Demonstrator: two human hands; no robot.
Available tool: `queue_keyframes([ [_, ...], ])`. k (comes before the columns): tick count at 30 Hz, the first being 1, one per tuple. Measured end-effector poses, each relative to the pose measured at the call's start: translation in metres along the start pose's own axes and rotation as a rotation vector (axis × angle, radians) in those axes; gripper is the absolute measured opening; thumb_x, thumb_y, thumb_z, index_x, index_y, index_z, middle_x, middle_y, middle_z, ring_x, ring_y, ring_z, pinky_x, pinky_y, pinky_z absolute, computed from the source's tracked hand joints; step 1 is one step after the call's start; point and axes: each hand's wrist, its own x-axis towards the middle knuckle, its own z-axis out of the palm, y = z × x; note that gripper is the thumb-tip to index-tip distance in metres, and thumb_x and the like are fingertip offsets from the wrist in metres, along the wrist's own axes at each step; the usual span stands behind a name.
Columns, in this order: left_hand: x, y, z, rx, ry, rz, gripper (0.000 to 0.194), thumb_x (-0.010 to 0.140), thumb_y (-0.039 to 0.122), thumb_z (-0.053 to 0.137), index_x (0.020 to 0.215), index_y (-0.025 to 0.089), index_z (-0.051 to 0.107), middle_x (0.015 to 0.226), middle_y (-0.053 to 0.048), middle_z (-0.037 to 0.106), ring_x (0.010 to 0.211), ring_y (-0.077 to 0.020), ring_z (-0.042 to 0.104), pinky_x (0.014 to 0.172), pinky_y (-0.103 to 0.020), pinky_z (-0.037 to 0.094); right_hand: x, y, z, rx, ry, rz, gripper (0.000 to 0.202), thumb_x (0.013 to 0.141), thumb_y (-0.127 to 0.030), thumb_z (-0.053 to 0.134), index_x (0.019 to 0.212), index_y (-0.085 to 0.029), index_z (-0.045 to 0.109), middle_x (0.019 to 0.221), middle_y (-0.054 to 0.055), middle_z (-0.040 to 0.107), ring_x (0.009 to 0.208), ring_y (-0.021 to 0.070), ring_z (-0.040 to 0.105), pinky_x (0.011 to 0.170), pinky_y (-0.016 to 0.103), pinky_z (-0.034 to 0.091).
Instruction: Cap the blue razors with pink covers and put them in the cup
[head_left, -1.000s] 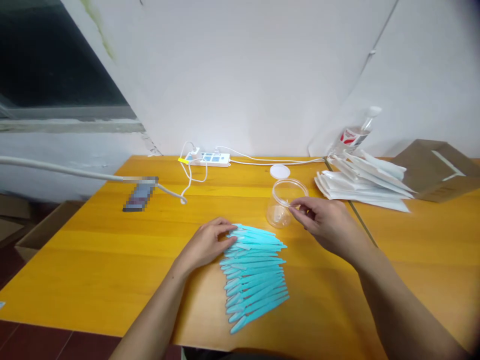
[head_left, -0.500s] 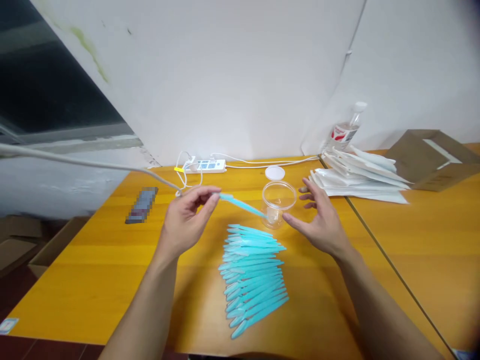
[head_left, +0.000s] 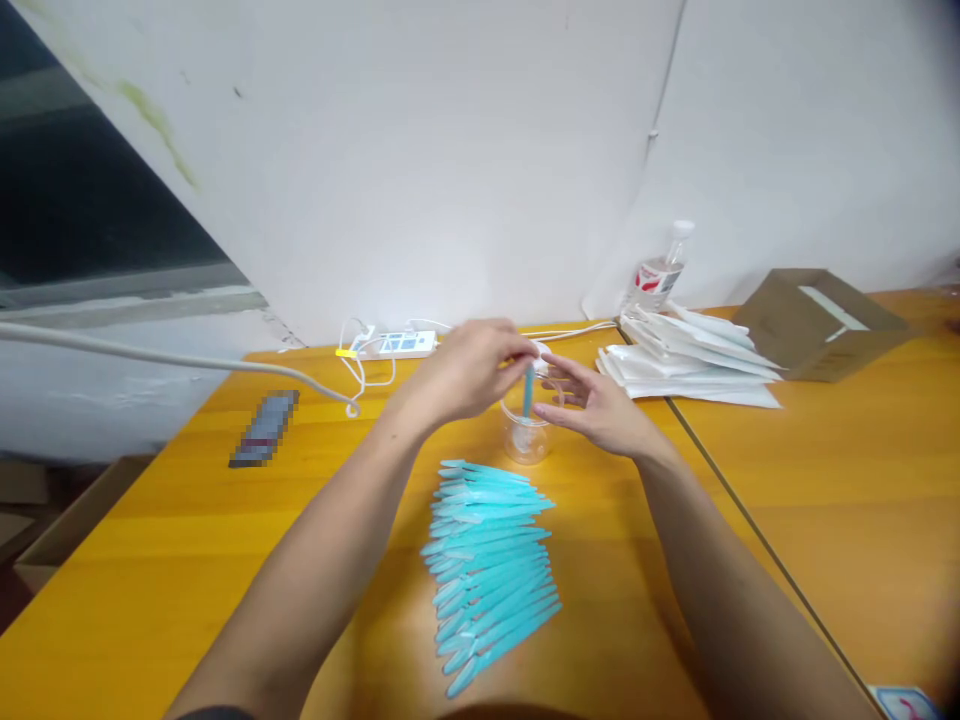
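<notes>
My left hand (head_left: 480, 370) pinches one slim turquoise plastic stick (head_left: 529, 392) upright, likely to clear the rim of the round transparent plastic jar (head_left: 527, 455); my right hand (head_left: 600, 408), half open, flanks the jar, perhaps steadying it.

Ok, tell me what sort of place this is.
Probably a plain indoor workroom or packing spot, though a home can't be ruled out. Many turquoise sticks lie in a row on the wooden table, with white packets near a cardboard box and a power strip farther back.
</notes>
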Motion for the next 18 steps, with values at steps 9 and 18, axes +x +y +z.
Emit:
queue_keyframes([
  [9, 0.000, -0.027, 0.045, -0.470, -0.038, -0.184, 0.021, 0.093, 0.027, 0.063, 0.106, 0.018, 0.077, 0.098, -0.005, 0.078, 0.088, -0.0154, 0.070, 0.082, -0.026, 0.053, 0.013, -0.002, 0.000, -0.226, 0.069, 0.089, 0.040, 0.089, -0.043, 0.064, 0.119, -0.020, 0.077, 0.109, 0.004, 0.079, 0.100, 0.0291, 0.073, 0.092, 0.042, 0.055],
  [18, -0.142, -0.082, 0.049, -0.270, -0.333, -0.550, 0.029, 0.083, 0.042, 0.070, 0.101, 0.021, 0.080, 0.099, -0.006, 0.077, 0.084, -0.0197, 0.069, 0.078, -0.028, 0.052, 0.003, -0.012, 0.009, -0.359, 0.222, 0.133, 0.040, 0.084, -0.038, 0.065, 0.116, -0.018, 0.078, 0.082, 0.005, 0.080, 0.063, 0.0191, 0.069, 0.060, 0.029, 0.050],
])
